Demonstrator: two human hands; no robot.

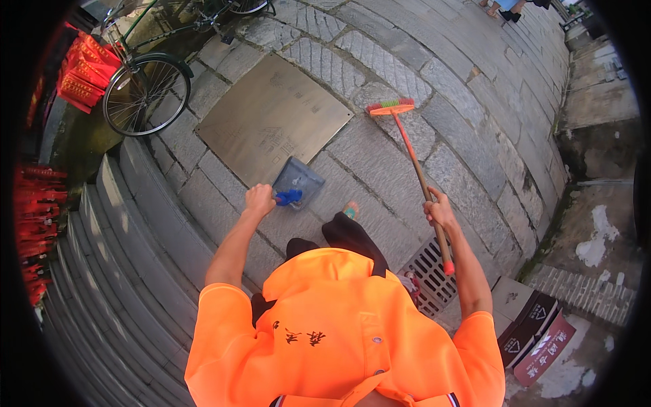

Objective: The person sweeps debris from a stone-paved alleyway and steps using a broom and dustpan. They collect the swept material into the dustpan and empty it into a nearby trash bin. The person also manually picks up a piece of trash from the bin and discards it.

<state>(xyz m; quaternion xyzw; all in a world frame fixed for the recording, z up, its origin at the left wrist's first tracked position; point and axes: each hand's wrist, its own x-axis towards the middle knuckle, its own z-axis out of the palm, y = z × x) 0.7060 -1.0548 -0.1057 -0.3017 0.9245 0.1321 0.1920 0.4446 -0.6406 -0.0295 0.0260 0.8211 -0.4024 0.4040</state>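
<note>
A bicycle (146,85) is standing at the upper left on the stone pavement (380,156), just beside a flat metal plate (271,119) that is lying set into the stones. Red stacked things (85,71) are sitting left of the wheel, and stone steps (115,271) are curving down along the left. A drain grate (428,275) is showing at lower right, with dark bins (536,332) standing beyond it.
</note>
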